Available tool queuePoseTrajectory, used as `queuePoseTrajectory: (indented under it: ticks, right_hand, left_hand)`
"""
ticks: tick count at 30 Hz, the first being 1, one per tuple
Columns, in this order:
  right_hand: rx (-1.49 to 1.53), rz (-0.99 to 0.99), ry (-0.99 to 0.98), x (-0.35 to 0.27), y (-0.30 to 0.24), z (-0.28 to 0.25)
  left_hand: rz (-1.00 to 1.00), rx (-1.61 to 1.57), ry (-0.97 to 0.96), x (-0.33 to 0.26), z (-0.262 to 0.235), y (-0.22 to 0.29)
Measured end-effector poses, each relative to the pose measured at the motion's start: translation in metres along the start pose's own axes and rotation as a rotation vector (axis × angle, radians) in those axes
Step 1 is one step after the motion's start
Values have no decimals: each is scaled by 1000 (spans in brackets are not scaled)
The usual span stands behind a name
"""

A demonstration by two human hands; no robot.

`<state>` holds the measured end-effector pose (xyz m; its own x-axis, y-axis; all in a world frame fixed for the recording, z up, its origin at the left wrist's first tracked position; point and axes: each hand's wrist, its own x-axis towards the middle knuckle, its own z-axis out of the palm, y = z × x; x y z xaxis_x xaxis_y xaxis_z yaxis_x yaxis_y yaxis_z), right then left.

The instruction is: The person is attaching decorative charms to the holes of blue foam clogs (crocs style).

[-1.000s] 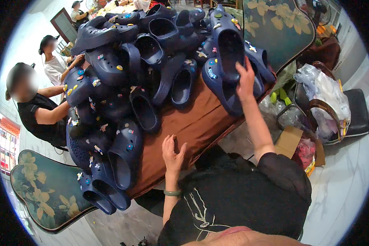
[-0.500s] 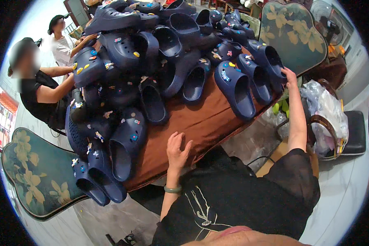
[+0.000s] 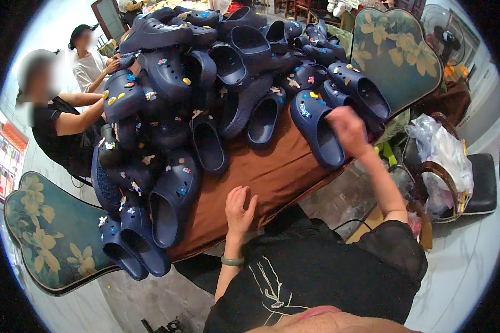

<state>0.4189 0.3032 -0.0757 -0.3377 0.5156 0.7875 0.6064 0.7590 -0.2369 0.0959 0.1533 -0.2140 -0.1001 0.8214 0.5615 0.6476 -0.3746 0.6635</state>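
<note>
A big heap of navy clogs [image 3: 205, 105] covers most of the brown-clothed worktop [image 3: 272, 172], filling the upper and left parts of the frame. Many of them already carry small coloured charms, so a good share of the decorating looks done, though several clogs near the centre show plain uppers and seem left to do.

The right hand [image 3: 347, 129], right of centre, is curled over the rim of one navy clog [image 3: 316, 130] lying at the worktop's right edge; the hand is blurred, so whether it fully grips the clog or only presses on it is hard to say. The left hand [image 3: 240, 208], lower centre, lies flat and relaxed on the bare cloth, holding nothing.

Compared with half a second ago, the right hand has drawn in from the far right edge of the pile toward the centre and now sits on this nearer clog. The left hand has kept its place on the cloth. Two other people at the upper left handle clogs on the far side of the heap, much as before.
</note>
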Motion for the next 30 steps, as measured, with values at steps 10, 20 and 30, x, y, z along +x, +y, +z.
queuePoseTrajectory:
  ticks: [10,20,30]
  right_hand:
    - [312,-269,-364,-58,-104,207]
    - [285,-39,-411,-45,-122,227]
    - [273,-20,-433,-48,-125,228]
  left_hand:
    - [-473,-726,-451,19,-16,44]
    - [381,-1465,-1337,68,37,215]
    - [316,-1335,-1519,74,21,215]
